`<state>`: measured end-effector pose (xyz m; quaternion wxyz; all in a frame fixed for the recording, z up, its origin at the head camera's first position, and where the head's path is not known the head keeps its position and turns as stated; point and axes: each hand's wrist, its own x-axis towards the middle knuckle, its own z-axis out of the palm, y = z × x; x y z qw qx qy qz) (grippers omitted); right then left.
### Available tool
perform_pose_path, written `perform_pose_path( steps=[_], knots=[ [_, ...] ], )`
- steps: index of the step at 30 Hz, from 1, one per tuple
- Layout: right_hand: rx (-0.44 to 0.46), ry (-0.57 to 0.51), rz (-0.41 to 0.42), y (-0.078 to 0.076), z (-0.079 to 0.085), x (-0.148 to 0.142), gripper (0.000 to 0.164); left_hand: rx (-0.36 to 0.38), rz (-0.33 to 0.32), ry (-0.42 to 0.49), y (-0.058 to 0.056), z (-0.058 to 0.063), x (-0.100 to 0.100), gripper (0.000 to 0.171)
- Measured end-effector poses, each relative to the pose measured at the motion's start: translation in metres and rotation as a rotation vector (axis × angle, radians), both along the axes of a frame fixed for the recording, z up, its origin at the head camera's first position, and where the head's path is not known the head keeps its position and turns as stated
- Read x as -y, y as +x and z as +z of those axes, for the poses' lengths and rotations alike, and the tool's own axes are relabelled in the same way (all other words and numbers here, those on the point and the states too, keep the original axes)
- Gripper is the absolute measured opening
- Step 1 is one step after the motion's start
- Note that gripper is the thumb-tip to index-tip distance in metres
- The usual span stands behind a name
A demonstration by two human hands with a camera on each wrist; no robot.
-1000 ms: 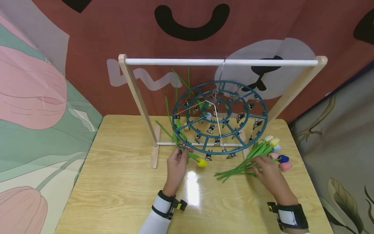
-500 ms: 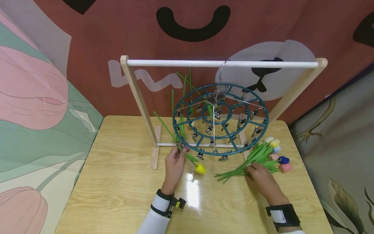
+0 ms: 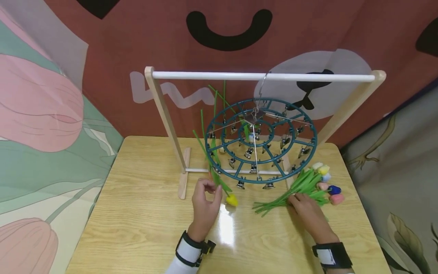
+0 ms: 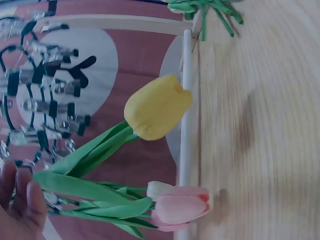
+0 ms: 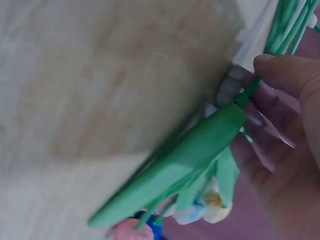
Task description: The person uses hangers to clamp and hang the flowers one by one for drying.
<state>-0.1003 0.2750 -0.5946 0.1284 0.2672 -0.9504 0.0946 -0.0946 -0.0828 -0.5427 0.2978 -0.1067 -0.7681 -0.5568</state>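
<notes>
A round blue-green clip hanger hangs with several metal clips around its rings. From its left side a yellow artificial tulip hangs head down, its stem sticking up past the rim. My left hand is just below that rim, thumb and fingers spread apart beside the tulip's leaves, holding nothing. A pink tulip hangs near the yellow one in the left wrist view. On the table at right lies a bunch of tulips. My right hand pinches a green stem of that bunch between thumb and fingers.
The hanger hooks over the white top bar of a wooden rack with a lower white rod. Its left foot stands on the wooden table. A printed cloth backs the table.
My left hand has let go at the hanger's rim, drawn slightly down and spread its fingers. The yellow tulip stays hanging. My right hand moved left along the bunch's stems, then stayed there.
</notes>
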Motion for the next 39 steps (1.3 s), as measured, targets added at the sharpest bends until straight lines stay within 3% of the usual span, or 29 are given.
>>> perform_pose_path(
  steps=[3, 6, 11, 18, 22, 27, 33, 37, 39],
  knots=[
    [0.030, 0.030, -0.012, 0.002, 0.007, 0.001, 0.023, -0.082, -0.077, -0.138, 0.004, 0.002, -0.004, 0.019],
    [0.052, 0.057, -0.021, 0.004, 0.016, 0.003, 0.022, -0.116, -0.138, -0.272, 0.007, 0.005, -0.009, 0.019],
    [0.041, 0.073, -0.017, 0.006, 0.035, 0.010, 0.023, -0.123, -0.207, -0.452, 0.010, 0.010, -0.017, 0.026],
    [-0.006, 0.032, 0.075, 0.007, 0.060, 0.024, 0.035, -0.091, -0.290, -0.693, 0.013, 0.016, -0.032, 0.038],
    [-0.020, 0.003, 0.136, 0.009, 0.072, 0.035, 0.039, -0.095, -0.306, -0.839, 0.014, 0.017, -0.041, 0.037],
    [-0.063, -0.028, 0.181, 0.011, 0.086, 0.049, 0.040, -0.147, -0.258, -1.006, 0.013, 0.020, -0.048, 0.035],
    [-0.094, -0.015, 0.212, 0.012, 0.096, 0.065, 0.039, -0.191, -0.203, -1.077, 0.016, 0.024, -0.052, 0.033],
    [-0.105, -0.016, 0.223, 0.013, 0.099, 0.071, 0.033, -0.186, -0.208, -1.020, 0.017, 0.025, -0.053, 0.033],
    [-0.109, -0.029, 0.215, 0.013, 0.100, 0.071, 0.016, -0.182, -0.208, -0.980, 0.017, 0.025, -0.052, 0.032]
  ],
)
